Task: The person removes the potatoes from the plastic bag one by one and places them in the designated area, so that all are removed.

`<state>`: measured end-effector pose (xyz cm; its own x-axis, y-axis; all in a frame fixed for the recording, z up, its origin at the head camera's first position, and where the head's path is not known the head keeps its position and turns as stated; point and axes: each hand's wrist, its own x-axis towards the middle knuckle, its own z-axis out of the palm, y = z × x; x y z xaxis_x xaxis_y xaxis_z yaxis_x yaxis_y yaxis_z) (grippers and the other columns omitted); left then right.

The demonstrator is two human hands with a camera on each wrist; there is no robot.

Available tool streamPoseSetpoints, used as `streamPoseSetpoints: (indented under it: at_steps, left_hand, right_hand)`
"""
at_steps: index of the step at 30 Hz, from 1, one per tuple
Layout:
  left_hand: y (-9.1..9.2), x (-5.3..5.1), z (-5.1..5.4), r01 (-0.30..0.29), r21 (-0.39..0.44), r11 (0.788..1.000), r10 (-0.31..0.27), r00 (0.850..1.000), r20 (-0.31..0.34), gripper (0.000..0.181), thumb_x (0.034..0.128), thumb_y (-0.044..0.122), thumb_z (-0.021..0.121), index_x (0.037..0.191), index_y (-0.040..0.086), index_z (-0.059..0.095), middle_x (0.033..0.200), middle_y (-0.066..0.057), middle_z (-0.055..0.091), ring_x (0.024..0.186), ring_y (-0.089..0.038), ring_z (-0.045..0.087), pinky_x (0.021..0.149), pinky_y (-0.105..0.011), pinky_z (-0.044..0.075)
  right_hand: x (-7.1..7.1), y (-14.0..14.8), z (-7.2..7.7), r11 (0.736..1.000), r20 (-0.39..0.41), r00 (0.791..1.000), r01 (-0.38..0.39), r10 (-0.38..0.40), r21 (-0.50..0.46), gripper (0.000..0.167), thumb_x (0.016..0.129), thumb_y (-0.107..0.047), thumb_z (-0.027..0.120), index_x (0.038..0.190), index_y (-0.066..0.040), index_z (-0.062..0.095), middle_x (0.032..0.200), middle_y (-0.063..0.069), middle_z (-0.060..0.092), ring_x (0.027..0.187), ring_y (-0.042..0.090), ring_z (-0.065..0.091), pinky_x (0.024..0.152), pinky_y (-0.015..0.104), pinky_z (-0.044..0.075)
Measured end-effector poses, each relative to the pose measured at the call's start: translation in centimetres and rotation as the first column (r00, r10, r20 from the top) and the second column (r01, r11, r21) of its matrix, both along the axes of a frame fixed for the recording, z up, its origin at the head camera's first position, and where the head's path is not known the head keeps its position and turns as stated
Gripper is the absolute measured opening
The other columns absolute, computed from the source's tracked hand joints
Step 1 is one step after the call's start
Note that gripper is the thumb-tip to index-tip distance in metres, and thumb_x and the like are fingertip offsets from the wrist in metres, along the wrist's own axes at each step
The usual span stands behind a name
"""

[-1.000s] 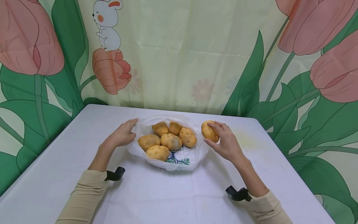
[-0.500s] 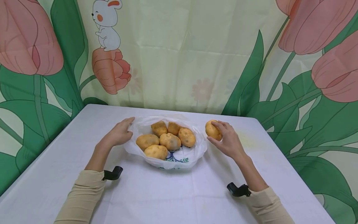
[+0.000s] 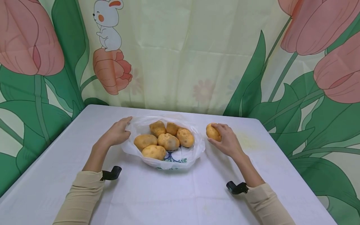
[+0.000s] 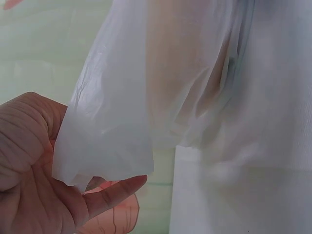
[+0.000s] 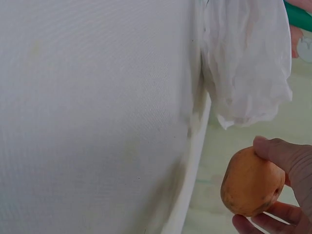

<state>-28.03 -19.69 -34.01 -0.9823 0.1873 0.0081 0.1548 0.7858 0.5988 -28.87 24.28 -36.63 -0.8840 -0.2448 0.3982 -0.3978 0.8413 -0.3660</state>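
Note:
A white, translucent plastic bag [image 3: 194, 156] lies spread wide at the mouth, with several potatoes [image 3: 168, 142] inside and a blue-green print showing on its inner face. My left hand [image 3: 114, 133] holds the bag's left edge; in the left wrist view the film [image 4: 107, 131] overlaps the hand [image 4: 48, 180], partly hiding the thumb and fingers. Right of the bag, my right hand [image 3: 227, 140] grips a single potato [image 3: 213, 132] between thumb and fingers. This potato [image 5: 251, 183] is raised beside the bag's rim, apart from it, in the right wrist view.
A white cloth covers the table [image 3: 157, 200], with a faint yellowish stain [image 3: 247, 140] at the right. Behind the table's far edge hangs a curtain [image 3: 182, 62] printed with tulips and a rabbit. Each wrist carries a small black camera mount [image 3: 112, 173].
The left hand has moved left, and the bag with its potatoes has shifted the same way. The right hand, still gripping its potato, has moved slightly right, away from the bag.

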Motion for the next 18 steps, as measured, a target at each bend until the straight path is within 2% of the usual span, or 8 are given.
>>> streamPoseSetpoints:
  at_steps: [18]
  left_hand:
    - [-0.7,-0.4,0.1,-0.024,0.018,1.000,0.024,1.000,0.010,0.070,0.0935,-0.002,0.049,0.157,-0.011,0.020,0.159,-0.035,0.027,0.147,-0.052,0.028,0.117,-0.063,0.029]
  right_hand:
    - [-2.1,-0.9,-1.5,0.999,0.101,0.995,0.005,-0.010,0.048,0.061,0.088,-0.023,0.080,0.142,-0.006,0.058,0.137,0.025,0.057,0.124,0.044,0.053,0.103,0.060,0.047]
